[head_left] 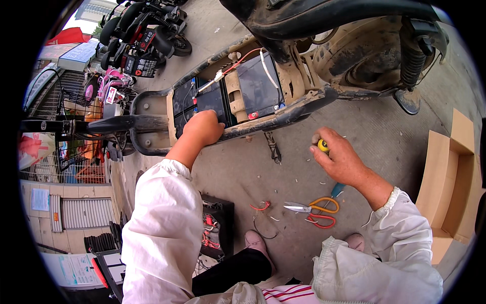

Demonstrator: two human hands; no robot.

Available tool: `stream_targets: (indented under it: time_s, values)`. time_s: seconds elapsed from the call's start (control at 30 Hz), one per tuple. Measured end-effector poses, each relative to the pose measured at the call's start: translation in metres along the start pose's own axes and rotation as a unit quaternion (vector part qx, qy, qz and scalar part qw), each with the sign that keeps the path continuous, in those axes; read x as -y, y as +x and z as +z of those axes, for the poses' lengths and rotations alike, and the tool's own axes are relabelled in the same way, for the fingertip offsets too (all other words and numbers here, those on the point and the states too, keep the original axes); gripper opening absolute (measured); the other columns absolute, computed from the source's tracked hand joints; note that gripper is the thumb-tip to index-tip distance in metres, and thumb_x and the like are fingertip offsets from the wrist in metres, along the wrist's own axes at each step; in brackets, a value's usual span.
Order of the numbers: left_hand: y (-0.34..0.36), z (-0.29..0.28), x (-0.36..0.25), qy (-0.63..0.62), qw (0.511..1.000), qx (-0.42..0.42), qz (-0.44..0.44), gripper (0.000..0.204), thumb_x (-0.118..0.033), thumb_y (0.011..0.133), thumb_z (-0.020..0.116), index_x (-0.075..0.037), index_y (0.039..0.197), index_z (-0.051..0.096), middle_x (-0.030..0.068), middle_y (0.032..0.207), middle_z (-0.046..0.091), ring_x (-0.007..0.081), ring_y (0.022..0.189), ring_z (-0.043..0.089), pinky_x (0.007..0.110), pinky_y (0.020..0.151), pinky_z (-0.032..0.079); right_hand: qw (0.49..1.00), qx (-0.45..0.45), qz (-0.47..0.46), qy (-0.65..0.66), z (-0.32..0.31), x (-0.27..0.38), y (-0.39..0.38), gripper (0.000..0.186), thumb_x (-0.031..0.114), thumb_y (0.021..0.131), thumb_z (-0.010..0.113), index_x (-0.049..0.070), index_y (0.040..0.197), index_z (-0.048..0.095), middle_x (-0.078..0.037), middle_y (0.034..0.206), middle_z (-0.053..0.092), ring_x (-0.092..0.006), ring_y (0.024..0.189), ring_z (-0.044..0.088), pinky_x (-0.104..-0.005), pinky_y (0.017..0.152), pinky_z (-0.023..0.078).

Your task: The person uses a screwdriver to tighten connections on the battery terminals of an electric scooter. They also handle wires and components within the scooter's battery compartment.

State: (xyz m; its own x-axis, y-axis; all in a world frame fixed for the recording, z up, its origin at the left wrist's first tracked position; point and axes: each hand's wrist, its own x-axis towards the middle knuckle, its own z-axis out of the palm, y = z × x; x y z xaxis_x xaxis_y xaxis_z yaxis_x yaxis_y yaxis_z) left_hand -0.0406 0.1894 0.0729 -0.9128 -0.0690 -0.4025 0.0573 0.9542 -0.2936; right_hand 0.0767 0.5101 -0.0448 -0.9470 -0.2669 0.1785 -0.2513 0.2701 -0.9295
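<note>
My left hand point(203, 126) is curled closed at the near edge of the black batteries point(208, 96) in the scooter's dusty floor frame point(298, 112); what its fingers hold, if anything, is hidden. To the right, above the ground, my right hand point(341, 156) is wrapped round a yellow-handled tool point(323, 145), of which only the handle's end shows. Another black battery point(259, 83) lies to the right in the same frame. A red wire and a white wire point(268, 71) run over it, and a white connector point(218, 76) sits between the batteries.
Scissors point(298, 207) with orange and red handles lie on the ground beside a teal handle point(337, 189), red wire scraps point(261, 206) and a black wire. A black box with red wires point(215, 228) stands near my foot. An open cardboard box point(439, 177) is at right; parked scooters point(144, 40) stand behind.
</note>
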Motion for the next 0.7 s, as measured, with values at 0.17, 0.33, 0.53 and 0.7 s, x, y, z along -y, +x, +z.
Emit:
stream_targets:
  time_s: [0.17, 0.33, 0.53, 0.7]
  values:
    - [0.002, -0.004, 0.000, 0.002, 0.999, 0.038, -0.011, 0.033, -0.031, 0.092, 0.066, -0.003, 0.108, 0.074, 0.0216, 0.113, 0.071, 0.0401, 0.109, 0.066, 0.047, 0.094, 0.053, 1.000, 0.001, 0.002, 0.001, 0.000, 0.001, 0.001, 0.023, 0.013, 0.091, 0.067, 0.001, 0.104, 0.053, -0.018, 0.095, 0.058, -0.0372, 0.087, 0.058, -0.0419, 0.077, 0.047]
    - [0.001, 0.001, -0.003, -0.005, 0.999, 0.017, -0.031, 0.033, -0.030, 0.091, 0.067, -0.002, 0.106, 0.074, 0.0226, 0.112, 0.071, 0.0398, 0.107, 0.067, 0.046, 0.093, 0.054, 1.000, -0.004, -0.002, -0.002, 0.000, -0.002, 0.000, 0.022, 0.013, 0.091, 0.067, 0.001, 0.104, 0.053, -0.018, 0.095, 0.058, -0.0372, 0.087, 0.058, -0.0420, 0.078, 0.047]
    - [0.001, 0.006, 0.009, -0.054, 0.998, -0.017, 0.019, 0.030, -0.030, 0.088, 0.070, 0.000, 0.091, 0.075, 0.0246, 0.092, 0.071, 0.0423, 0.092, 0.068, 0.047, 0.086, 0.053, 1.000, -0.007, -0.002, 0.002, -0.001, 0.000, 0.001, 0.022, 0.013, 0.091, 0.066, 0.001, 0.104, 0.053, -0.019, 0.096, 0.058, -0.0390, 0.088, 0.058, -0.0431, 0.078, 0.047]
    - [0.003, 0.013, 0.008, -0.036, 0.998, -0.050, 0.004, 0.029, -0.028, 0.087, 0.071, 0.000, 0.089, 0.074, 0.0242, 0.090, 0.071, 0.0421, 0.091, 0.068, 0.047, 0.084, 0.053, 1.000, 0.008, 0.020, 0.018, -0.004, 0.006, 0.002, 0.022, 0.013, 0.091, 0.066, 0.001, 0.102, 0.053, -0.021, 0.097, 0.059, -0.0428, 0.091, 0.057, -0.0455, 0.079, 0.047]
